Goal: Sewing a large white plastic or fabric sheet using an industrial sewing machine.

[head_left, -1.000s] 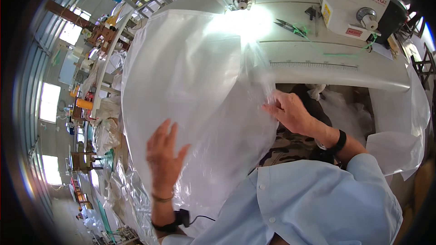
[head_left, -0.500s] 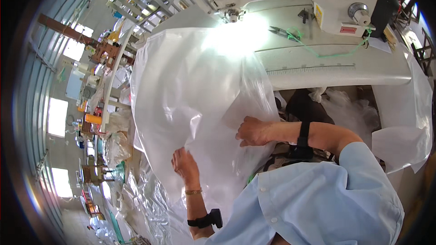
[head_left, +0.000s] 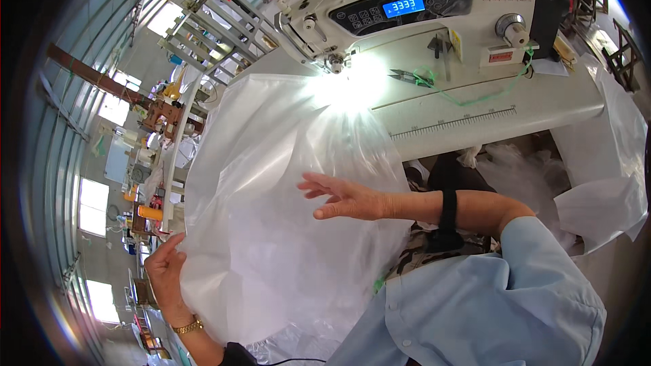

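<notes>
A large sheet of translucent white plastic fabric (head_left: 271, 183) hangs from the white sewing machine table (head_left: 488, 112) down over my lap. My left hand (head_left: 165, 271) pinches the sheet's lower left edge between thumb and fingers. My right hand (head_left: 346, 198) lies flat on the sheet near its middle, fingers spread and pointing left, with a black band on the wrist. The sheet's top edge lies under the sewing machine (head_left: 420, 10) near its needle, where a bright lamp glares on the fabric.
Small scissors (head_left: 407, 78) and a green cord lie on the table by the machine. More white fabric (head_left: 603, 196) hangs off the table's right end. Crumpled plastic pieces lie below the table. Other workbenches and metal racks (head_left: 196, 20) stand at the left.
My left hand has slid outward to the sheet's lower left edge and taken hold of it. My right hand has swept left across the sheet and flattened on it.
</notes>
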`<state>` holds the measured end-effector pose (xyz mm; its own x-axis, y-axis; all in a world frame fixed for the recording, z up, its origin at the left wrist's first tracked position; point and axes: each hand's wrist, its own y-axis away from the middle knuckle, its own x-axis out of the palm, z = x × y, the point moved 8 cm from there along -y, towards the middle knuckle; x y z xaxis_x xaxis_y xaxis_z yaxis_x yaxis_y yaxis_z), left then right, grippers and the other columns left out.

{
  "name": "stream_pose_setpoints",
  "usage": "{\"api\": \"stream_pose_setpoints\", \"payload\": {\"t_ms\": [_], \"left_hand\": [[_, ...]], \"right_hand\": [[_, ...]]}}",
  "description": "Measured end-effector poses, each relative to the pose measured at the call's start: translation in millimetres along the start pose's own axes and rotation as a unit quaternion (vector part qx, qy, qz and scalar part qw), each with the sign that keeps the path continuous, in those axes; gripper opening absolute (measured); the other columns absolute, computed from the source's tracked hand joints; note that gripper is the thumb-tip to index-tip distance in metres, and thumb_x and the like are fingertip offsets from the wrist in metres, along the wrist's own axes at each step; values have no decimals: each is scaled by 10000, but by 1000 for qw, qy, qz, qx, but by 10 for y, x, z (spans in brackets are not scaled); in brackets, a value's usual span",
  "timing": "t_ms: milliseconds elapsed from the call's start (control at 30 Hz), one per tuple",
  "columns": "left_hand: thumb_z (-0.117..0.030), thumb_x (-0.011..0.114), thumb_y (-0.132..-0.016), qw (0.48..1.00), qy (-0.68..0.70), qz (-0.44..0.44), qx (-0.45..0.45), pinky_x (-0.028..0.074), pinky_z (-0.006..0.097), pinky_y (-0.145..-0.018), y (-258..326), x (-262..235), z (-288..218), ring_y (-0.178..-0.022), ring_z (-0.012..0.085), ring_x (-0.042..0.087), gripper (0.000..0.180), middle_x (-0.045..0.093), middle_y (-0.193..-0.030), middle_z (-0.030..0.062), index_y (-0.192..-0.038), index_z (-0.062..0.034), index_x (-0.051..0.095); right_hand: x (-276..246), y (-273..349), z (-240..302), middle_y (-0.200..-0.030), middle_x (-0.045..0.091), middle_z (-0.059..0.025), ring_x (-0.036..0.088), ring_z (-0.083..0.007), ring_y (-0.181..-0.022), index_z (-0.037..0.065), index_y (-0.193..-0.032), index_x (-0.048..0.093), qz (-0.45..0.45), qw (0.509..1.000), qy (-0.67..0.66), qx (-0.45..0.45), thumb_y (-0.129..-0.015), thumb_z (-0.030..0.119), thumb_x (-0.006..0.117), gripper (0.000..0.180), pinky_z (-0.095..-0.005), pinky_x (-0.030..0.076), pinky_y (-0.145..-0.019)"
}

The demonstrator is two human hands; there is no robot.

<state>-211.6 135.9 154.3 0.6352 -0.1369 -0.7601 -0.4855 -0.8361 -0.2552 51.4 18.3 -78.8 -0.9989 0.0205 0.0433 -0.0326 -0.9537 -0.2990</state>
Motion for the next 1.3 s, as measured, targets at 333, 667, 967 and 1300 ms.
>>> {"api": "stream_pose_setpoints", "payload": {"t_ms": [333,667,967,1300], "left_hand": [[17,678,-793,975,-61,211,-40,531,240,-726,896,859,55,-781,114,690,249,748,-922,124,-1033,-18,738],[-212,742,-831,944,-49,231,232,551,346,-795,862,2268,-459,-910,263,687,334,703,-1001,146,-1080,1,679],[-308,693,-870,955,-93,205,192,489,382,-564,447,2961,-828,-608,289,653,338,617,-672,144,-983,4,625],[-78,611,-933,929,258,265,28,237,213,-498,437,3304,-631,-580,11,302,121,408,-630,-95,-841,-3,586]], "right_hand": [[356,379,572,-1258,595,-97,524,-182,-1176,-4,-1361,469,163,965,-191,69,-934,348,628,575,-325,399,-1031],[166,929,-433,-1053,656,-250,635,-372,-986,-58,-1170,557,-41,963,16,267,-904,276,617,431,-424,490,-849],[379,865,126,-762,624,-174,627,-384,-751,-21,-924,522,88,936,338,53,-909,212,590,243,-469,489,-653],[-921,1184,360,-729,654,-129,645,-286,-633,8,-869,657,-235,925,295,45,-898,204,657,198,-359,497,-564]]}}
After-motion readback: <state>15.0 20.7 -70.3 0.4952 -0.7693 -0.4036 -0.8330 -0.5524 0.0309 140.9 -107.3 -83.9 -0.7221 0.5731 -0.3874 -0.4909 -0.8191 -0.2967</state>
